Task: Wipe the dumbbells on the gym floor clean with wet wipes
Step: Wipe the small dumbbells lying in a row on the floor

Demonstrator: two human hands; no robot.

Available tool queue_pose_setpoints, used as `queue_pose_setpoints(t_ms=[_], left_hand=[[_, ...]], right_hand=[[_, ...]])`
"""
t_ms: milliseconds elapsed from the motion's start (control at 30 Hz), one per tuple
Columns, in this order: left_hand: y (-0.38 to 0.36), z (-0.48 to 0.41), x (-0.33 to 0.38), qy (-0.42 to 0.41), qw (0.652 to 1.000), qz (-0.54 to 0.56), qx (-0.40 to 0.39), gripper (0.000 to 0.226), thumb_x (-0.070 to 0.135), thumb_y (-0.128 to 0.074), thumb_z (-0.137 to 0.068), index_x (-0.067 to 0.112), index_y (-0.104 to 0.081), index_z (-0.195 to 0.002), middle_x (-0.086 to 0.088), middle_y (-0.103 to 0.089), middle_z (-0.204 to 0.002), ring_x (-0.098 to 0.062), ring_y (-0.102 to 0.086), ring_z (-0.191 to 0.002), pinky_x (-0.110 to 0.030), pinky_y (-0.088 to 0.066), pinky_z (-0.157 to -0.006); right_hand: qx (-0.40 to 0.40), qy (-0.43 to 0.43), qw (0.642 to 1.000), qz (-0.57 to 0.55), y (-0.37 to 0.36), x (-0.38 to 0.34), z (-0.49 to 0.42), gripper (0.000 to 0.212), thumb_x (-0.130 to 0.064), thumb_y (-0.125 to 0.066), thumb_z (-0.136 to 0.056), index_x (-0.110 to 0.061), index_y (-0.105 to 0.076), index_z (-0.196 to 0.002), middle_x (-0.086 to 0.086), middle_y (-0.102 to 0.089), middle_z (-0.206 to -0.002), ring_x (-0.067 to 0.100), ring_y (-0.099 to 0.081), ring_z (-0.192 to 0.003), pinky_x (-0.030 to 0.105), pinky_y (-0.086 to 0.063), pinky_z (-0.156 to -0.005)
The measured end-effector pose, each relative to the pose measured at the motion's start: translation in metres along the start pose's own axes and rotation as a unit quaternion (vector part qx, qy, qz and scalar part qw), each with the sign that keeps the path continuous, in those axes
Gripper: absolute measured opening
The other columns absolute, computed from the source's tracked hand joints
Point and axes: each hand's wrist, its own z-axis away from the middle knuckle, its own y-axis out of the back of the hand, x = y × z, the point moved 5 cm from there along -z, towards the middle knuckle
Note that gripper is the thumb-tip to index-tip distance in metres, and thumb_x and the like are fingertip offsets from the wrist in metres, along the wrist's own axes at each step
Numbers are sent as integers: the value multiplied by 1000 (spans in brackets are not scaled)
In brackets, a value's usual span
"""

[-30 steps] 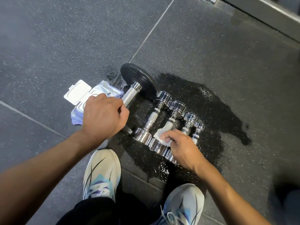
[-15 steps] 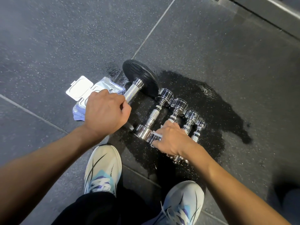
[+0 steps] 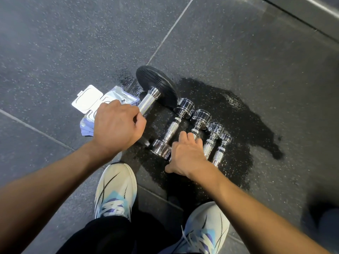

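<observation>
Dumbbells (image 3: 172, 129) lie side by side on the dark speckled gym floor (image 3: 55, 43), and we take the large black-plated dumbbell (image 3: 157, 87) as our mark. Our left hand (image 3: 117, 127) is clenched round its knurled steel handle, at the end nearer to us. Just right of the large dumbbell we count four chrome ones in a row, each smaller the further it lies from it. Our right hand (image 3: 187, 154) lies over the second chrome dumbbell (image 3: 200, 119) from the large one, with the fingers bent across its handle and the thumb spread toward us. We cannot tell whether it grasps the handle or only presses on it. Just left of the large dumbbell's handle sits the wet wipes pack (image 3: 111, 99), its white lid (image 3: 88, 99) flipped open. A wet patch (image 3: 247, 125) darkens the floor under the large dumbbell and to its right. Nearer to us than the large dumbbell are our two white shoes (image 3: 115, 191).
</observation>
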Motion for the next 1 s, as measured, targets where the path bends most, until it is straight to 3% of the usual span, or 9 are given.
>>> queue_pose_setpoints(t_ms=[200, 267, 333, 400, 567, 700, 800, 900, 1000], left_hand=[[-1, 0, -1, -1, 1000, 6, 5, 36, 30, -43, -94, 17, -41, -60, -7, -53, -56, -29, -41, -61, -37, -25, -62], [-1, 0, -1, -1, 1000, 6, 4, 36, 30, -43, -94, 17, -40, -60, -8, -53, -56, -29, -41, -61, -38, -26, -62], [-1, 0, -1, 0, 1000, 7, 4, 36, 30, -43, -93, 18, -39, -60, -8, -53, -56, -29, -40, -62, -37, -25, -62], [-1, 0, -1, 0, 1000, 7, 5, 35, 30, -42, -93, 18, -39, -60, -7, -53, -56, -28, -38, -62, -37, -24, -62], [0, 0, -1, -1, 1000, 7, 4, 36, 30, -42, -94, 17, -40, -60, -8, -55, -57, -30, -41, -61, -38, -27, -61], [-1, 0, -1, -1, 1000, 3, 4, 36, 30, -42, -94, 17, -41, -60, -8, -54, -56, -30, -41, -60, -38, -26, -60], [1, 0, -1, 2, 1000, 11, 4, 38, 29, -42, -94, 16, -42, -59, -5, -49, -54, -30, -41, -58, -40, -31, -58], [1, 0, -1, 6, 1000, 7, 2, 38, 30, -42, -95, 16, -43, -60, -6, -51, -56, -32, -43, -60, -42, -35, -59], [1, -1, -1, 3, 1000, 6, 4, 38, 31, -41, -95, 16, -41, -60, -6, -49, -55, -32, -43, -59, -42, -36, -59]], right_hand=[[-42, -53, 991, -112, -12, 39, 34, 57, -50, -76, -78, -26, -57, -126, 1, -44, -136, 21, -41, -124, 45, -35, -109], [-76, -63, 975, -201, -21, 45, 35, 52, -42, -79, -79, -23, -58, -122, 0, -47, -130, 17, -54, -103, 30, -50, -82], [-81, -62, 949, -297, -27, 48, 31, 56, -33, -81, -78, -18, -55, -126, 3, -53, -124, 16, -62, -83, 25, -53, -59], [-62, -59, 914, -396, -31, 53, 28, 59, -23, -82, -77, -21, -49, -127, 4, -59, -117, 22, -68, -83, 33, -60, -65], [-94, -64, 822, -558, -46, 51, 26, 85, 5, -74, -78, -34, -28, -137, 2, -54, -112, 19, -59, -66, 29, -49, -56], [-111, -72, 756, -641, -55, 52, 15, 107, 16, -70, -73, -41, -17, -147, 14, -43, -149, 12, -54, -51, 25, -44, -45], [-131, -70, 713, -685, -57, 48, 9, 114, 22, -67, -71, -40, -16, -151, 16, -42, -149, 12, -53, -50, 24, -40, -43], [-141, -65, 708, -689, -55, 48, 5, 114, 23, -68, -71, -42, -18, -150, 22, -39, -154, 11, -52, -50, 23, -39, -41], [-137, -65, 734, -662, -49, 49, 10, 111, 21, -70, -73, -44, -18, -146, 19, -41, -151, 13, -55, -50, 24, -43, -42]])
